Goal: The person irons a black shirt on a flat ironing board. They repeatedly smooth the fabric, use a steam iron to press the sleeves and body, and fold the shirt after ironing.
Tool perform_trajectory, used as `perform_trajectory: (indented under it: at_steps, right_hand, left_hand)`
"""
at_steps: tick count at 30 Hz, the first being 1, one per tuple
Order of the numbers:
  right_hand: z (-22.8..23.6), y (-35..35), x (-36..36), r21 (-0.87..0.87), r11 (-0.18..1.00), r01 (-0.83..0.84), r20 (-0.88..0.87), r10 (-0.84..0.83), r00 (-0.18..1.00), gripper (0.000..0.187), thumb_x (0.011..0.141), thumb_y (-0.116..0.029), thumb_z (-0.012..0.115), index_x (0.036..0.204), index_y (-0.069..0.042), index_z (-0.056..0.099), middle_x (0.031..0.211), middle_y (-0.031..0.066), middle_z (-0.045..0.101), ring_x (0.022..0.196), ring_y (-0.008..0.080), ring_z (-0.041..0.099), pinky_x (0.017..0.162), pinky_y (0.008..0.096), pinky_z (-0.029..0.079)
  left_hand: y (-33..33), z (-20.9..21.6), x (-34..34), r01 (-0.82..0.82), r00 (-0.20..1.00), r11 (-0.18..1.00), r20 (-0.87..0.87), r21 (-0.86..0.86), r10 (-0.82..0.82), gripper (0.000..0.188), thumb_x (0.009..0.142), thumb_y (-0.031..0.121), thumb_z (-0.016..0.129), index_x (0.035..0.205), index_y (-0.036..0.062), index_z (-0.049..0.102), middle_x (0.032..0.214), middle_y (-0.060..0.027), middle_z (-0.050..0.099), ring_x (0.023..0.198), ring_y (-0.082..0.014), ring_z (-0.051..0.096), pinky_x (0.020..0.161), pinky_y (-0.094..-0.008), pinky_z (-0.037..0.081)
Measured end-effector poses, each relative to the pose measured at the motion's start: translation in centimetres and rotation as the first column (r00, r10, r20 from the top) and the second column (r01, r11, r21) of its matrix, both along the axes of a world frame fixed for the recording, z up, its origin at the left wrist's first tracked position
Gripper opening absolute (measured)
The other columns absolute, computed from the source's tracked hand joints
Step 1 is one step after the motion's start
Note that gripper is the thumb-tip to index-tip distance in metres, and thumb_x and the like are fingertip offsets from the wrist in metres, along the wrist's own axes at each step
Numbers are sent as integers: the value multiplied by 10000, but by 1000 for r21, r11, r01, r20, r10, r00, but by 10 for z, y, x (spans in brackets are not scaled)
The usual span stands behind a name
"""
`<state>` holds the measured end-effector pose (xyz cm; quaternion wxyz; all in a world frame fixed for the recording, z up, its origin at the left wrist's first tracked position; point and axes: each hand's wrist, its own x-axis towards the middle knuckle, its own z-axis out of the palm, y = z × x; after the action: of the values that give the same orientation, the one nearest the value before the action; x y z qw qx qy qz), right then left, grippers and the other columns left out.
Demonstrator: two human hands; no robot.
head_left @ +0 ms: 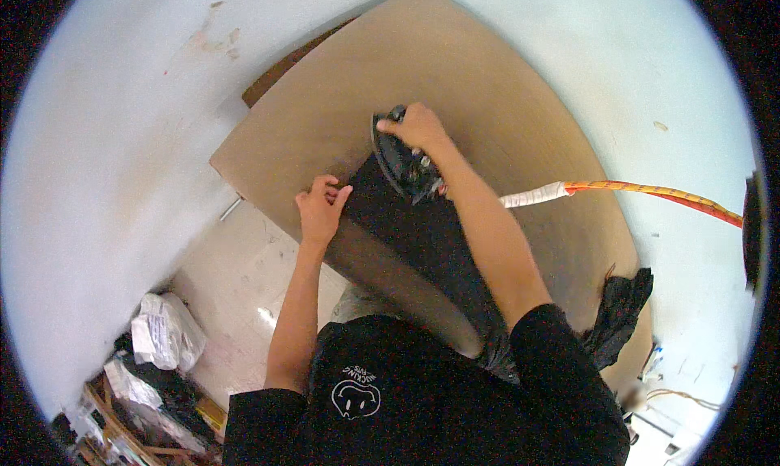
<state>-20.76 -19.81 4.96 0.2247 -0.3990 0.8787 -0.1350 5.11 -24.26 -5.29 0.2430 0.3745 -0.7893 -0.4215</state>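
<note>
My right hand (421,130) is wrapped round the handle of a black clothes iron (398,164). The iron is over the far end of a black cloth (431,230), its body partly covered by my hand and wrist; whether its sole touches the cloth I cannot tell. Beside the cloth's left corner is my left hand (322,210), fingers loosely bent and the thumb apart from them, with nothing visible in it. The cloth runs across the brown-topped table (455,68) toward my body.
An orange cable (650,188) with a white-wrapped section (534,196) crosses the table's right side. Dark crumpled fabric (621,312) hangs at the right edge. White walls (146,84) close in on both sides. A white plastic bag (166,332) sits among clutter at lower left.
</note>
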Motion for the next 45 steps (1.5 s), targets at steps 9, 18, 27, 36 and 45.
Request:
perform_trajectory:
  at_steps: [9, 18, 27, 36, 45]
  right_hand:
    - [-1, -3, 63, 50, 961, -272, 8, 272, 962, 632, 800, -559, 748, 866, 69, 712, 925, 264, 720, 884, 398, 715, 815, 476, 571]
    - [21, 76, 164, 75, 975, -207, 252, 183, 950, 654, 821, -551, 735, 1008, 73, 678, 961, 287, 700, 972, 453, 681, 874, 513, 549]
    - [18, 222, 176, 214, 977, 24, 199, -67, 978, 639, 826, -599, 702, 1066, -7, 686, 982, 252, 706, 970, 432, 683, 861, 522, 550]
    - [9, 327, 151, 188, 913, 362, 95, -384, 919, 729, 795, -638, 713, 1097, 25, 691, 936, 268, 699, 954, 437, 672, 852, 493, 534]
    - [-45, 394, -8, 58, 858, 510, -174, -494, 852, 856, 755, -742, 677, 1041, 65, 676, 1048, 297, 684, 1031, 450, 657, 891, 508, 535]
  left_hand:
    - [0, 19, 0, -67, 994, 966, -68, 249, 86, 190, 879, 175, 764, 929, 63, 618, 718, -37, 644, 618, -156, 588, 782, -337, 475]
    - [-23, 60, -26, -182, 943, 983, -283, -3, 174, 97, 931, 95, 670, 973, 25, 618, 909, -60, 601, 799, -149, 554, 739, -305, 476]
    - [22, 26, -56, 619, 785, 616, 370, -487, -496, 507, 992, 429, 552, 1440, 197, 499, 1535, -54, 433, 1422, -265, 394, 1148, -583, 238]
    - [14, 0, -65, 669, 707, 642, 586, -373, -396, 525, 992, 427, 540, 1479, 251, 451, 1628, -8, 305, 1499, -261, 273, 1171, -664, 145]
    - [0, -25, -74, 590, 766, 667, 577, -456, -283, 601, 1026, 511, 440, 1562, 266, 326, 1663, -14, 222, 1533, -275, 193, 1172, -683, 103]
